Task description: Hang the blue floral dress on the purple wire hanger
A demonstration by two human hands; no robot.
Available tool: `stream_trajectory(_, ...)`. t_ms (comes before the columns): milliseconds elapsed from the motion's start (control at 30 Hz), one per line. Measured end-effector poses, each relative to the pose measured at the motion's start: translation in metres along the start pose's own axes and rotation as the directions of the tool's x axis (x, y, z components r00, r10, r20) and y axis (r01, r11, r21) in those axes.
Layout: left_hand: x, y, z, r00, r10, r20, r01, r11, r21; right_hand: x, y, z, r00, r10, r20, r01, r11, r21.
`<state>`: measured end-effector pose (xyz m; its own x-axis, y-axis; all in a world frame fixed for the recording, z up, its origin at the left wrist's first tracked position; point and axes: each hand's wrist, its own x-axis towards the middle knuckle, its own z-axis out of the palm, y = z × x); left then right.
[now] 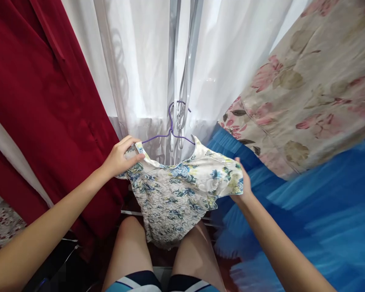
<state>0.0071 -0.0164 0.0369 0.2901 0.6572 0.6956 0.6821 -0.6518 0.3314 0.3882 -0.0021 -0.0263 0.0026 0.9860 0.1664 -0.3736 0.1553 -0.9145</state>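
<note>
A short-sleeved floral blouse (173, 194), white with blue and yellow flowers, hangs upright on a purple hanger (171, 132) in front of me. The hanger's hook and part of its arms show above the neckline; the rest is inside the cloth. My left hand (125, 156) grips the shoulder at the left, thumb in front near the neckline. At the other side, my right hand (245, 184) is at the sleeve, its fingers mostly behind the fabric and closed on it. The blouse's lower hem falls between my knees.
White curtains (142, 56) with grey ribbons (178, 48) hang straight ahead. Red cloth (63, 105) drapes down the left. On the right hang a beige floral fabric (304, 109) and blue tulle (292, 219), close to my right arm.
</note>
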Motion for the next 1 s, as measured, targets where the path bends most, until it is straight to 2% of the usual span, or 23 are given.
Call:
stream_trajectory(67, -0.005, 0.013, -0.007, 0.999, 0.034, -0.004, -0.034, 0.999, 0.025, -0.015, -0.001, -0.002, 0.987, -0.091, -0.131, 0.090, 0.996, -0.014)
stream_trajectory(133, -0.003, 0.021, -0.012, 0.999, 0.019, -0.032, -0.018, 0.999, 0.033, -0.026, -0.010, 0.003, 0.952, -0.206, -0.227, 0.190, 0.978, -0.088)
stream_trajectory(200, 0.004, 0.026, -0.015, 0.997, -0.033, -0.069, 0.036, 0.999, 0.031, -0.028, -0.027, 0.015, 0.919, -0.298, -0.258, 0.267, 0.952, -0.148)
stream_trajectory(333, 0.023, 0.025, -0.016, 0.979, -0.139, -0.150, 0.150, 0.987, 0.065, -0.021, -0.066, 0.051, 0.868, -0.407, -0.285, 0.357, 0.910, -0.211)
stream_trajectory(400, 0.030, 0.019, -0.013, 0.968, -0.162, -0.191, 0.177, 0.982, 0.064, -0.029, -0.077, 0.074, 0.863, -0.459, -0.211, 0.389, 0.870, -0.303)
stream_trajectory(433, 0.032, 0.014, -0.010, 0.959, -0.180, -0.220, 0.192, 0.981, 0.034, -0.038, -0.079, 0.087, 0.869, -0.485, -0.100, 0.421, 0.830, -0.364)
stream_trajectory(467, 0.032, 0.009, -0.006, 0.944, -0.214, -0.251, 0.214, 0.977, -0.027, -0.050, -0.080, 0.099, 0.865, -0.497, 0.074, 0.479, 0.770, -0.423)
stream_trajectory(500, 0.030, 0.004, -0.002, 0.923, -0.267, -0.277, 0.244, 0.963, -0.115, -0.064, -0.079, 0.110, 0.826, -0.476, 0.303, 0.564, 0.687, -0.458)
stream_trajectory(533, 0.027, -0.001, 0.003, 0.893, -0.336, -0.299, 0.278, 0.935, -0.220, -0.079, -0.077, 0.120, 0.727, -0.395, 0.562, 0.667, 0.603, -0.438)
stream_trajectory(567, 0.023, -0.005, 0.008, 0.858, -0.412, -0.308, 0.311, 0.892, -0.328, -0.092, -0.075, 0.128, 0.584, -0.281, 0.761, 0.751, 0.542, -0.376)
stream_trajectory(600, 0.019, -0.007, 0.013, 0.822, -0.482, -0.303, 0.335, 0.840, -0.428, -0.102, -0.073, 0.133, 0.446, -0.180, 0.877, 0.802, 0.515, -0.302)
stream_trajectory(633, 0.014, -0.007, 0.018, 0.796, -0.532, -0.289, 0.342, 0.789, -0.510, -0.108, -0.070, 0.134, 0.348, -0.108, 0.931, 0.824, 0.509, -0.249)
stream_trajectory(667, 0.010, -0.004, 0.022, 0.788, -0.556, -0.264, 0.331, 0.745, -0.579, -0.109, -0.068, 0.133, 0.316, -0.080, 0.945, 0.831, 0.505, -0.235)
stream_trajectory(700, 0.007, 0.002, 0.026, 0.793, -0.562, -0.234, 0.304, 0.699, -0.647, -0.106, -0.065, 0.128, 0.343, -0.089, 0.935, 0.833, 0.488, -0.259)
stream_trajectory(767, 0.004, 0.024, 0.032, 0.844, -0.524, -0.113, 0.236, 0.553, -0.799, -0.091, -0.057, 0.116, 0.467, -0.143, 0.872, 0.832, 0.405, -0.379)
stream_trajectory(800, 0.004, 0.039, 0.035, 0.875, -0.484, -0.027, 0.217, 0.440, -0.872, -0.082, -0.051, 0.109, 0.520, -0.173, 0.837, 0.828, 0.343, -0.444)
stream_trajectory(833, 0.005, 0.055, 0.038, 0.900, -0.431, 0.065, 0.216, 0.310, -0.926, -0.074, -0.043, 0.104, 0.549, -0.192, 0.814, 0.825, 0.282, -0.490)
stream_trajectory(900, 0.009, 0.088, 0.045, 0.927, -0.309, 0.211, 0.250, 0.092, -0.964, -0.063, -0.026, 0.098, 0.552, -0.204, 0.808, 0.832, 0.193, -0.520)
stream_trajectory(933, 0.012, 0.102, 0.048, 0.935, -0.251, 0.249, 0.266, 0.036, -0.963, -0.062, -0.017, 0.096, 0.550, -0.212, 0.808, 0.835, 0.167, -0.525)
stream_trajectory(967, 0.014, 0.114, 0.051, 0.943, -0.207, 0.259, 0.270, 0.022, -0.963, -0.063, -0.009, 0.095, 0.554, -0.230, 0.800, 0.833, 0.145, -0.535)
stream_trajectory(1000, 0.015, 0.122, 0.055, 0.952, -0.169, 0.254, 0.265, 0.049, -0.963, -0.066, -0.002, 0.093, 0.565, -0.255, 0.784, 0.824, 0.124, -0.554)
